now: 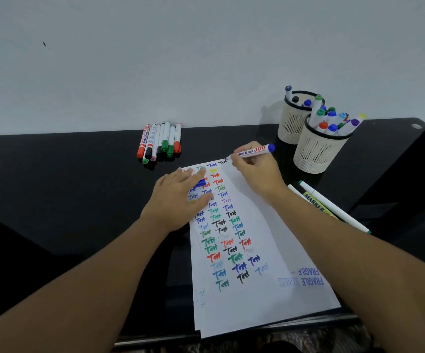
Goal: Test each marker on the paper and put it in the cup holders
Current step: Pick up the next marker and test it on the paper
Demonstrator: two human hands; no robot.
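My right hand [256, 171] grips a white marker with a blue end [254, 151], its tip touching the top edge of the white paper [272, 225]. The paper carries rows of "Test" written in many colours. My left hand [177, 202] rests on the paper's upper left, fingers mostly straight, with the blue cap [200, 183] pinched between thumb and index finger. Two cream mesh cup holders stand at the right: the front cup holder [318, 154] and the back cup holder [294, 123], both with several markers in them.
A pile of several capped markers [159, 143] lies on the black table [66, 179] by the wall, left of the paper. Two or three more markers [332, 206] lie to the right of the paper, below the cups. The table's front edge is near me.
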